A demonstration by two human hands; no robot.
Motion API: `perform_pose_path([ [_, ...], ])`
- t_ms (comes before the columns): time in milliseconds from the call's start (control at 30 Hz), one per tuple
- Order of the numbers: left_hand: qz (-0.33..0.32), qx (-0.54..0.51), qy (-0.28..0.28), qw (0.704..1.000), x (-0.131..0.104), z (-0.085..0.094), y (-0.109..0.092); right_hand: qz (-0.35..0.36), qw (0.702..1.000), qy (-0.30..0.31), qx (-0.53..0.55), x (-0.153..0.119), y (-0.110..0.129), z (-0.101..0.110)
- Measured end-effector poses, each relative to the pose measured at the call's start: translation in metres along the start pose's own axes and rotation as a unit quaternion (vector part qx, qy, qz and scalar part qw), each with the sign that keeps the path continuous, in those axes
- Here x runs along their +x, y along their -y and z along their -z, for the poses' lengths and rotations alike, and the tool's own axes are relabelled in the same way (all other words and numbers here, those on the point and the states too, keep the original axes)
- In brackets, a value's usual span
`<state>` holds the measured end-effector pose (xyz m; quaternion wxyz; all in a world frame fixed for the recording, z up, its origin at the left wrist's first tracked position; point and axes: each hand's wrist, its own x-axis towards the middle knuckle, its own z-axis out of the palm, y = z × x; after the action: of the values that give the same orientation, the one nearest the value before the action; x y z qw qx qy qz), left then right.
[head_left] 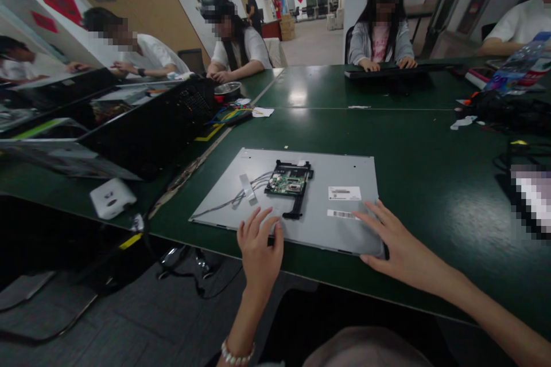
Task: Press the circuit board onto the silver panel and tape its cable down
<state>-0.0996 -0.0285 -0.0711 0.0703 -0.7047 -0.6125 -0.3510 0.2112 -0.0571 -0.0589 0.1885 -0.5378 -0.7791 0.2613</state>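
Note:
A flat grey display panel [224, 189] lies back side up on the green table in front of me. On its back sit a green circuit board [287, 183] in a black plastic bracket [297, 203], thin grey cables [224, 203] held by tape [247, 188], and two white labels, one of them a barcode label [340, 214]. My left hand [260, 246] is at the panel's front edge, fingers apart and slightly curled, holding nothing. My right hand [396, 246] is at the near right corner with fingers spread; whether it touches the panel I cannot tell.
An opened black computer case [150, 126] stands at the left, near a small white box [112, 198] and loose cables [228, 114]. Across the table [318, 126], a person types on a black keyboard [387, 71]. A plastic bottle [519, 66] lies at the right, beyond a blurred-out device.

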Motion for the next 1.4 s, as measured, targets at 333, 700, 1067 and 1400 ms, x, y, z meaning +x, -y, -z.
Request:
perform_pose_path([
  [333, -0.002, 0.005, -0.012, 1.0, 0.0, -0.001, 0.0, 0.014, 1.0, 0.02, -0.017, 0.02, 0.015, -0.017],
  [700, 0.006, -0.003, -0.009, 1.0, 0.002, 0.001, -0.002, 0.026, 0.998, 0.022, -0.044, 0.035, 0.038, -0.023],
  [1067, 0.0, 0.001, -0.003, 1.0, 0.0, -0.002, -0.001, 0.125, 0.984, 0.062, -0.107, 0.05, 0.045, -0.019],
  [1400, -0.013, 0.008, 0.007, 1.0, 0.033, 0.003, 0.014, 0.122, 0.982, 0.077, -0.122, 0.055, 0.041, -0.026],
])
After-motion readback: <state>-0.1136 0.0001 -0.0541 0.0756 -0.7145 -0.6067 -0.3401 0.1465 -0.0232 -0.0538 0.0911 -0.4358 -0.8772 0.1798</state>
